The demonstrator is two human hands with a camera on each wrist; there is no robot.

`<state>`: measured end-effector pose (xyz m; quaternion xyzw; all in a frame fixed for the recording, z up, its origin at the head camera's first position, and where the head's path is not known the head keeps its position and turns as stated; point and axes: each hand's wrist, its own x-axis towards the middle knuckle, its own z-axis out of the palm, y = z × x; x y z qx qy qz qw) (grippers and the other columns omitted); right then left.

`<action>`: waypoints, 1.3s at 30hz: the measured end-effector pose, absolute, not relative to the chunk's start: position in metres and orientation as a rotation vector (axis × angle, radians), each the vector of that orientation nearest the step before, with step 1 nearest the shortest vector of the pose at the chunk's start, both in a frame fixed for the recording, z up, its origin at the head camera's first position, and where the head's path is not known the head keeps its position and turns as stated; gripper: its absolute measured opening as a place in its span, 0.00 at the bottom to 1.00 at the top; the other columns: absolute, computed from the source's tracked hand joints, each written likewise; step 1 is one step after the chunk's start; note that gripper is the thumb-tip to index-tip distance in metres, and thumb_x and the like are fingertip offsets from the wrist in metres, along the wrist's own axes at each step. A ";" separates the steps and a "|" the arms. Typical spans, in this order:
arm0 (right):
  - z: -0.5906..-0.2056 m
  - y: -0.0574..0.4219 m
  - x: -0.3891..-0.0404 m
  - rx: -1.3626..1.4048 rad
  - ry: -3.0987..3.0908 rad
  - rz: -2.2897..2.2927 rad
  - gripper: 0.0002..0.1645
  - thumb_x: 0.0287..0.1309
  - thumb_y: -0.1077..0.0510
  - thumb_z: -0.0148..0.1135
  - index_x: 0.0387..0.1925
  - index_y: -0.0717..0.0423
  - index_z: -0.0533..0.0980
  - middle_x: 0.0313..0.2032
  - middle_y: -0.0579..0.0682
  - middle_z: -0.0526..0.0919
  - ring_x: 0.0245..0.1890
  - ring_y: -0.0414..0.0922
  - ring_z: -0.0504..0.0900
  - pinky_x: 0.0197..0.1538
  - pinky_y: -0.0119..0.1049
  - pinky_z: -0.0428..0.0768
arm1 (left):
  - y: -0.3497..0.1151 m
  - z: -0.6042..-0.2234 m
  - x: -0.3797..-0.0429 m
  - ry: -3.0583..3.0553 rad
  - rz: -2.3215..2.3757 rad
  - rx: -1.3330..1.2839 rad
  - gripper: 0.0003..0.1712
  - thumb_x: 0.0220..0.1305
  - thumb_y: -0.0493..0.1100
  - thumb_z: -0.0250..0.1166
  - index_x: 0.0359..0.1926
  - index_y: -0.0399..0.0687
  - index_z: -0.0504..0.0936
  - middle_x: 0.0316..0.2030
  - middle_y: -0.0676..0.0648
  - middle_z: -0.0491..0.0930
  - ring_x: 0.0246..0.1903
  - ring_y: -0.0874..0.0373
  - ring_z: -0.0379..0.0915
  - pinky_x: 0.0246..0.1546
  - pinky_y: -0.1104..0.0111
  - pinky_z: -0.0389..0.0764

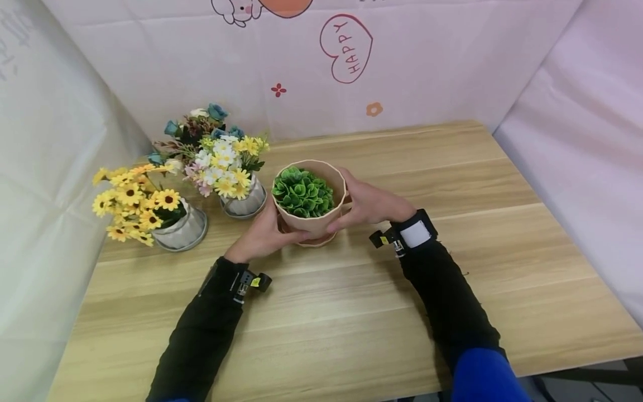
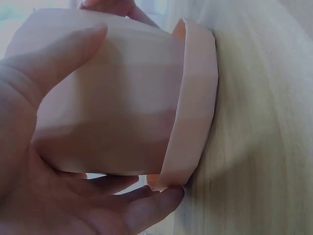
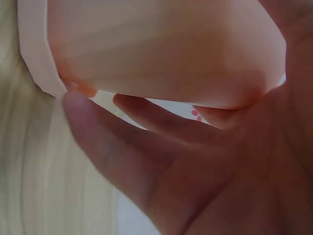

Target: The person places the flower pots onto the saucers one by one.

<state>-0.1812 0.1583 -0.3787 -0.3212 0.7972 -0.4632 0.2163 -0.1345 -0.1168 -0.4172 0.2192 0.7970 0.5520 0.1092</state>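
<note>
A pale pink flowerpot [image 1: 313, 225] stands near the middle of the table, with a round green leafy plant [image 1: 303, 194] inside, nearer its left side. Under the pot is a pink saucer [image 2: 195, 98] with a faceted rim, low against the tabletop. My left hand [image 1: 260, 233] grips the pot from the left, thumb across the front wall; one fingertip touches the saucer's rim. From the right, my right hand [image 1: 370, 202] holds the pot too, thumb in front and the other fingers spread around the side. In the right wrist view, a fingertip reaches the saucer [image 3: 33, 44].
Left of the pot stand a grey pot [image 1: 181, 230] of yellow flowers [image 1: 133, 195] and another grey pot [image 1: 246, 201] of white, yellow and pink flowers. Blue and cream flowers [image 1: 201, 125] rise behind them. A printed cloth [image 1: 427, 67] hangs behind the wooden table [image 1: 477, 223].
</note>
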 end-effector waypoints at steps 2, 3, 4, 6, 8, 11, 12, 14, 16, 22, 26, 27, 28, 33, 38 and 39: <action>-0.380 0.158 -0.182 -0.884 2.222 -1.292 0.73 0.47 0.61 0.86 0.81 0.56 0.43 0.77 0.60 0.60 0.73 0.56 0.71 0.70 0.55 0.80 | -0.115 -0.417 -0.135 2.359 1.622 0.645 0.73 0.56 0.42 0.83 0.84 0.63 0.35 0.83 0.50 0.49 0.83 0.55 0.47 0.86 0.54 0.50; -0.380 0.158 -0.182 -0.878 2.233 -1.294 0.72 0.47 0.61 0.86 0.81 0.56 0.44 0.76 0.60 0.61 0.73 0.56 0.71 0.70 0.55 0.80 | -0.115 -0.417 -0.135 2.366 1.622 0.645 0.74 0.56 0.42 0.83 0.84 0.63 0.36 0.83 0.51 0.49 0.83 0.56 0.47 0.86 0.54 0.50; -0.380 0.158 -0.182 -0.881 2.239 -1.298 0.72 0.47 0.61 0.86 0.81 0.56 0.45 0.76 0.59 0.61 0.74 0.56 0.70 0.71 0.55 0.79 | -0.114 -0.418 -0.135 2.370 1.628 0.650 0.73 0.56 0.41 0.83 0.84 0.62 0.36 0.83 0.51 0.49 0.83 0.56 0.47 0.86 0.54 0.49; -0.380 0.155 -0.182 -0.911 2.248 -1.315 0.73 0.45 0.61 0.88 0.81 0.56 0.46 0.78 0.58 0.60 0.76 0.55 0.67 0.75 0.55 0.75 | -0.113 -0.418 -0.136 2.367 1.647 0.668 0.73 0.56 0.40 0.83 0.84 0.60 0.36 0.83 0.50 0.49 0.83 0.55 0.46 0.86 0.55 0.48; -0.380 0.153 -0.182 -0.943 2.265 -1.328 0.75 0.42 0.61 0.89 0.81 0.57 0.46 0.79 0.57 0.58 0.78 0.54 0.64 0.79 0.54 0.69 | -0.111 -0.418 -0.136 2.366 1.664 0.686 0.72 0.56 0.38 0.83 0.84 0.58 0.37 0.83 0.48 0.50 0.84 0.54 0.46 0.86 0.55 0.47; -0.383 0.149 -0.181 -0.964 2.307 -1.334 0.77 0.40 0.61 0.90 0.82 0.58 0.46 0.80 0.57 0.56 0.79 0.53 0.60 0.82 0.53 0.64 | -0.110 -0.418 -0.135 2.361 1.680 0.688 0.72 0.56 0.36 0.81 0.84 0.55 0.36 0.84 0.46 0.49 0.84 0.52 0.46 0.86 0.55 0.47; -0.383 0.148 -0.180 -0.967 2.305 -1.358 0.78 0.39 0.62 0.90 0.82 0.57 0.46 0.80 0.56 0.57 0.79 0.52 0.61 0.82 0.53 0.63 | -0.109 -0.418 -0.135 2.365 1.677 0.686 0.72 0.56 0.36 0.81 0.84 0.54 0.36 0.84 0.45 0.49 0.84 0.52 0.45 0.86 0.55 0.46; -0.383 0.143 -0.179 -1.008 2.268 -1.441 0.78 0.35 0.64 0.91 0.81 0.58 0.50 0.79 0.57 0.61 0.78 0.53 0.63 0.82 0.54 0.63 | -0.109 -0.418 -0.134 2.364 1.673 0.670 0.72 0.56 0.35 0.81 0.84 0.53 0.35 0.84 0.45 0.47 0.84 0.51 0.44 0.87 0.56 0.45; -0.380 0.139 -0.177 -1.062 2.216 -1.530 0.77 0.32 0.67 0.91 0.81 0.60 0.53 0.78 0.57 0.65 0.78 0.54 0.65 0.83 0.55 0.62 | -0.108 -0.417 -0.133 2.368 1.662 0.655 0.73 0.57 0.35 0.81 0.84 0.53 0.33 0.84 0.44 0.46 0.84 0.52 0.43 0.87 0.56 0.45; -0.374 0.136 -0.168 -1.003 2.233 -1.577 0.76 0.32 0.70 0.89 0.81 0.58 0.54 0.77 0.55 0.67 0.77 0.54 0.66 0.81 0.56 0.63 | -0.107 -0.418 -0.135 2.401 1.627 0.657 0.73 0.57 0.37 0.80 0.84 0.51 0.32 0.85 0.44 0.45 0.85 0.52 0.42 0.87 0.57 0.44; -0.383 0.137 -0.170 -0.927 2.273 -1.567 0.78 0.31 0.70 0.90 0.82 0.56 0.53 0.77 0.54 0.66 0.76 0.53 0.67 0.80 0.57 0.64 | -0.107 -0.418 -0.137 2.400 1.617 0.657 0.73 0.57 0.38 0.81 0.85 0.51 0.33 0.84 0.44 0.45 0.84 0.52 0.42 0.87 0.56 0.45; -0.388 0.138 -0.172 -0.914 2.296 -1.557 0.78 0.30 0.68 0.91 0.82 0.54 0.54 0.76 0.52 0.66 0.75 0.52 0.67 0.80 0.57 0.65 | -0.107 -0.417 -0.138 2.398 1.615 0.654 0.73 0.57 0.38 0.81 0.85 0.51 0.33 0.84 0.44 0.45 0.84 0.52 0.42 0.87 0.56 0.45; -0.392 0.139 -0.173 -0.882 2.331 -1.534 0.79 0.30 0.67 0.91 0.82 0.51 0.53 0.76 0.50 0.66 0.75 0.50 0.67 0.79 0.57 0.65 | -0.107 -0.417 -0.139 2.399 1.610 0.650 0.73 0.57 0.38 0.81 0.85 0.51 0.33 0.84 0.44 0.45 0.84 0.52 0.43 0.87 0.56 0.45; -0.399 0.143 -0.180 -0.780 2.427 -1.440 0.82 0.28 0.61 0.94 0.82 0.43 0.52 0.77 0.48 0.63 0.76 0.49 0.65 0.80 0.57 0.63 | -0.108 -0.417 -0.144 2.407 1.581 0.617 0.72 0.59 0.39 0.80 0.85 0.50 0.34 0.84 0.43 0.44 0.84 0.51 0.43 0.86 0.56 0.47; -0.388 0.141 -0.182 -0.763 2.384 -1.473 0.79 0.30 0.67 0.91 0.82 0.51 0.52 0.76 0.54 0.62 0.75 0.52 0.62 0.81 0.58 0.59 | -0.107 -0.418 -0.152 2.406 1.574 0.609 0.70 0.61 0.40 0.79 0.85 0.50 0.35 0.84 0.43 0.44 0.84 0.51 0.44 0.86 0.56 0.48; -0.384 0.139 -0.183 -0.787 2.354 -1.504 0.78 0.30 0.69 0.90 0.82 0.53 0.53 0.76 0.55 0.63 0.75 0.53 0.63 0.82 0.58 0.59 | -0.107 -0.418 -0.154 2.402 1.573 0.607 0.69 0.61 0.41 0.79 0.85 0.51 0.34 0.84 0.43 0.44 0.84 0.51 0.43 0.86 0.56 0.48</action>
